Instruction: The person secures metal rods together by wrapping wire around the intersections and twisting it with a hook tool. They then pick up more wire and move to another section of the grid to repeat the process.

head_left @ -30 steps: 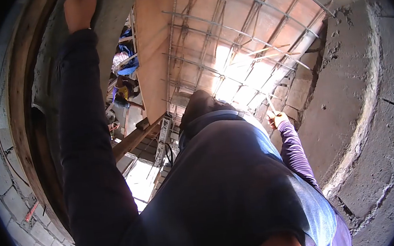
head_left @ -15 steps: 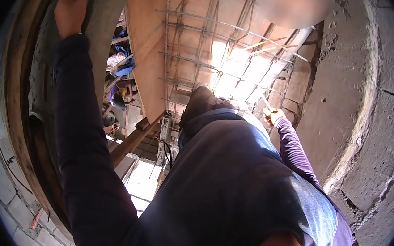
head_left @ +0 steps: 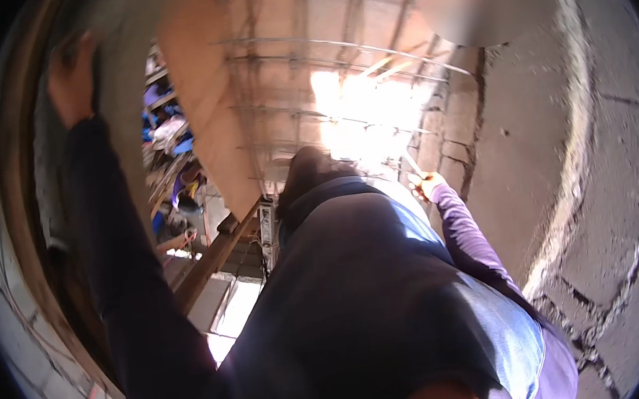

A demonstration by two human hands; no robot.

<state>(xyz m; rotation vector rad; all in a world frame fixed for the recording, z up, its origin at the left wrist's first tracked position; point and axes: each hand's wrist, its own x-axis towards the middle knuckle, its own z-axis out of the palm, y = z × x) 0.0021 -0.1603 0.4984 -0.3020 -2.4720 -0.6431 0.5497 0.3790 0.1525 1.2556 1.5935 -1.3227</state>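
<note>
My left hand (head_left: 71, 83) reaches up at the upper left in a dark sleeve. Thumb and fingers are spread against the grey concrete surface (head_left: 115, 88) beside the wooden frame (head_left: 26, 251); the fingertips are blurred. Low at my right side, my right hand (head_left: 429, 186) is closed around a thin pale stick (head_left: 412, 163). Its far end fades into the bright sunlit patch, so its exact kind does not show. The rough plastered wall (head_left: 527, 156) stands to the right of this hand.
A grid of rebar (head_left: 335, 44) crosses in front of a plywood panel (head_left: 206, 103). A wooden beam (head_left: 214, 263) slants below the panel. Through a gap at left, a person (head_left: 186, 189) appears among cluttered materials. Block walls (head_left: 621, 132) curve along both sides.
The view has shifted and blurred. My left hand has moved down and left along the concrete. My right hand appears slightly further left, still holding the stick.
</note>
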